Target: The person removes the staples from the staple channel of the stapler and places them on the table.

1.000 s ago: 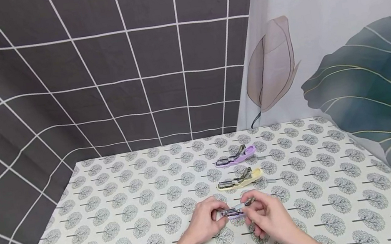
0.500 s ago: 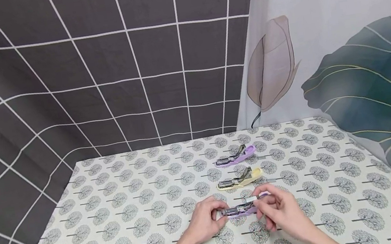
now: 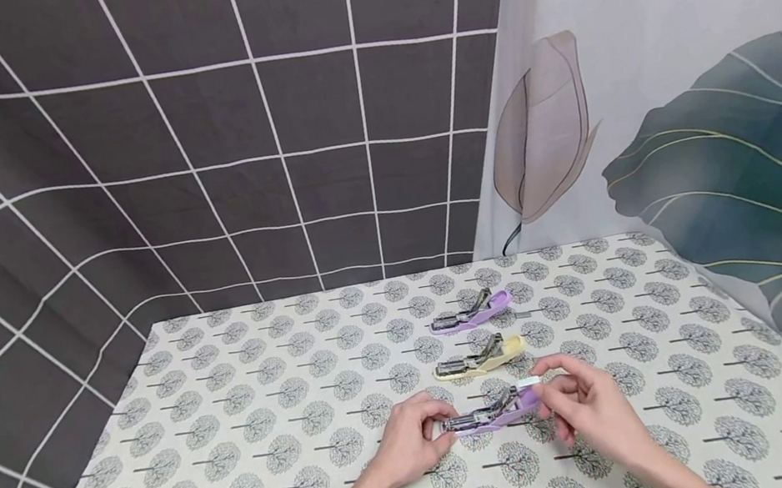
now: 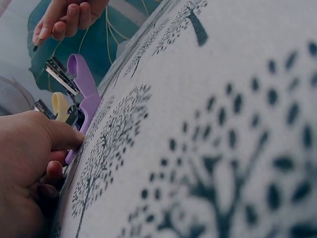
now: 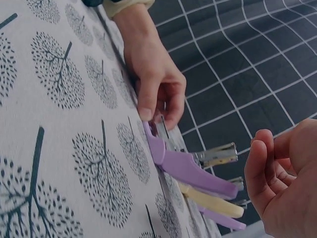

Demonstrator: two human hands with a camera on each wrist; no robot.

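Observation:
A purple stapler [image 3: 496, 416] lies nearest, its metal magazine tilted up from the purple body. My left hand [image 3: 416, 440] pinches its left end against the table; in the left wrist view the thumb of the left hand [image 4: 29, 153] presses near the base. My right hand [image 3: 585, 400] holds a small pale silvery strip [image 3: 529, 381], which looks like a row of staples, between thumb and fingertips above the stapler's right end. Only a dark tip of the strip [image 4: 35, 48] shows in the left wrist view. In the right wrist view the right hand [image 5: 290, 183] hides it.
Behind lie a yellow stapler [image 3: 480, 359] and another purple stapler [image 3: 473, 313], both with their metal parts raised. A small grey bar [image 3: 523, 314] lies beside the far one. A tree-print cloth [image 3: 273, 422] covers the table; a dark checked curtain [image 3: 322, 187] hangs behind.
My right hand has moved right and slightly up with the silvery strip, away from the stapler's metal part, uncovering the purple body. The left hand keeps its hold.

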